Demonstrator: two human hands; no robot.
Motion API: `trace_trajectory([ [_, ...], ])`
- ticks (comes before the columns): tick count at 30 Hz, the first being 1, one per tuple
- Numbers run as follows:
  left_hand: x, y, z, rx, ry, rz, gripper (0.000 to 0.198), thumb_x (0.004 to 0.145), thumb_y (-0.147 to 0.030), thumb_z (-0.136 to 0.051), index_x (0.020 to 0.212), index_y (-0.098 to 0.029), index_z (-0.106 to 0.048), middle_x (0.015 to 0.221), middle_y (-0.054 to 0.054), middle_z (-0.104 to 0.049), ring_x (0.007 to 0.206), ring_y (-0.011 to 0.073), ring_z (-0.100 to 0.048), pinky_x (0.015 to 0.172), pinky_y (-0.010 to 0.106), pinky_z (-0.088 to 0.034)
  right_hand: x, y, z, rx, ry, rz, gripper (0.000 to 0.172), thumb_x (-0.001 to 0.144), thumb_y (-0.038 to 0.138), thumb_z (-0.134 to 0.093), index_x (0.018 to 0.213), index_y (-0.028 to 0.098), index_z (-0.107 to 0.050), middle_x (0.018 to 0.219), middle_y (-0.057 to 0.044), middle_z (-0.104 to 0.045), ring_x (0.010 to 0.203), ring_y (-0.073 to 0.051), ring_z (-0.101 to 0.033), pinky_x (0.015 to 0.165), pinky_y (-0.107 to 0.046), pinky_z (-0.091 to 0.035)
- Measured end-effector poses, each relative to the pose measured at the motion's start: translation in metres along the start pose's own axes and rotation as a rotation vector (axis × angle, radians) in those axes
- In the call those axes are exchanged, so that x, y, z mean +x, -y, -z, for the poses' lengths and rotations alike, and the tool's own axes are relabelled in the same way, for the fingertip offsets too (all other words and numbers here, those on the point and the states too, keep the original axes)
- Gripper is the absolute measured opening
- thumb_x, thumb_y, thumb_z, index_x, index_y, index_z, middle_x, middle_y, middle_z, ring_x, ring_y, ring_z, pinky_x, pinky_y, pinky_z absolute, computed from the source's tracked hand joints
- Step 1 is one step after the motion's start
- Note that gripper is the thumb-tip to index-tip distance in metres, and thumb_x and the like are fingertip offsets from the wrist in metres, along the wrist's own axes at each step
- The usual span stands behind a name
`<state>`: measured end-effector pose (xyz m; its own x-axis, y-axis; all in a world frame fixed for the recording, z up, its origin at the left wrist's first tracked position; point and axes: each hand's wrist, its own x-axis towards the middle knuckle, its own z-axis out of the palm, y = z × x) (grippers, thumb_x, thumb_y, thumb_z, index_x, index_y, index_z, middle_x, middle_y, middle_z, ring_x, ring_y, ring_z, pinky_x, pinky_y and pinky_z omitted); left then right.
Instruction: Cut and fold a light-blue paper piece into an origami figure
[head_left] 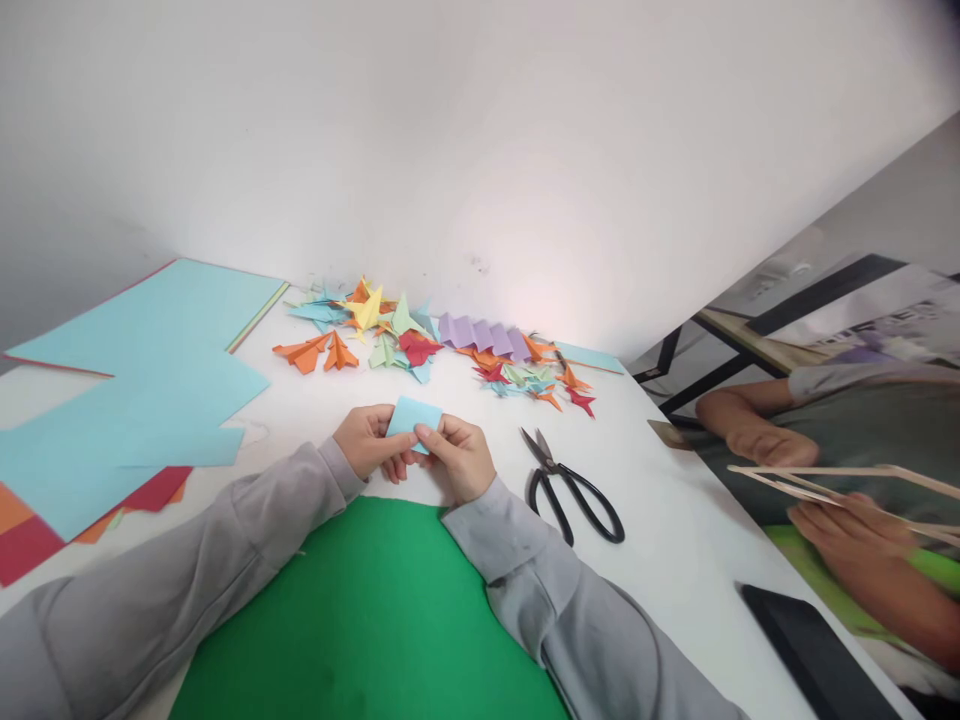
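Both my hands meet at the middle of the white table (675, 520), just beyond a green mat (375, 620). Between them is a small folded light-blue paper (414, 415). My left hand (369, 440) pinches its left side with closed fingers. My right hand (459, 458) pinches its right lower edge, thumb on top. Grey sleeves cover both my forearms.
Black scissors (574, 487) lie right of my right hand. A heap of coloured folded paper figures (420, 345) lines the wall. Large light-blue sheets (135, 390) over orange and red ones lie at left. At right another person's hands (840, 520) hold thin sticks; a dark phone (810, 650) lies near.
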<state>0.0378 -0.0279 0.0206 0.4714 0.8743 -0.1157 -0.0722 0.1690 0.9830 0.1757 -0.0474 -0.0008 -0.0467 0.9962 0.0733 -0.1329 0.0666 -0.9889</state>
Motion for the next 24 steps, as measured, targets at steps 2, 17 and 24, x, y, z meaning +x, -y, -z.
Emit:
trace_trajectory([
  [2,-0.001,0.0,0.0,0.014,0.016,-0.015,0.033,0.052,-0.035,-0.074,0.061,-0.011,-0.053,0.04,-0.001,-0.055,0.031,0.0109,-0.051,0.03,0.02,-0.041,-0.001,0.002,-0.002,0.019,0.063,-0.003,0.032,0.065,0.044,-0.066,0.054,0.016,-0.055,0.046,0.001,-0.057,0.043,-0.01,-0.049,0.042,-0.023,-0.036],
  [17,-0.001,0.001,0.0,-0.013,0.09,0.029,0.034,0.056,-0.039,-0.07,0.064,-0.011,-0.052,0.043,-0.001,-0.056,0.032,0.0122,-0.052,0.032,0.022,-0.043,-0.004,0.008,-0.004,0.036,0.092,0.008,0.03,0.065,0.043,-0.066,0.055,0.016,-0.057,0.044,0.001,-0.056,0.04,-0.009,-0.048,0.039,-0.021,-0.034],
  [24,-0.004,-0.001,0.003,0.043,0.22,0.051,0.028,0.058,-0.034,-0.069,0.063,-0.009,-0.058,0.04,-0.001,-0.055,0.03,0.0099,-0.049,0.031,0.019,-0.038,-0.005,0.011,0.002,-0.1,0.259,-0.025,0.038,0.067,0.048,-0.062,0.053,0.013,-0.059,0.042,0.0,-0.055,0.037,-0.007,-0.042,0.038,-0.02,-0.029],
])
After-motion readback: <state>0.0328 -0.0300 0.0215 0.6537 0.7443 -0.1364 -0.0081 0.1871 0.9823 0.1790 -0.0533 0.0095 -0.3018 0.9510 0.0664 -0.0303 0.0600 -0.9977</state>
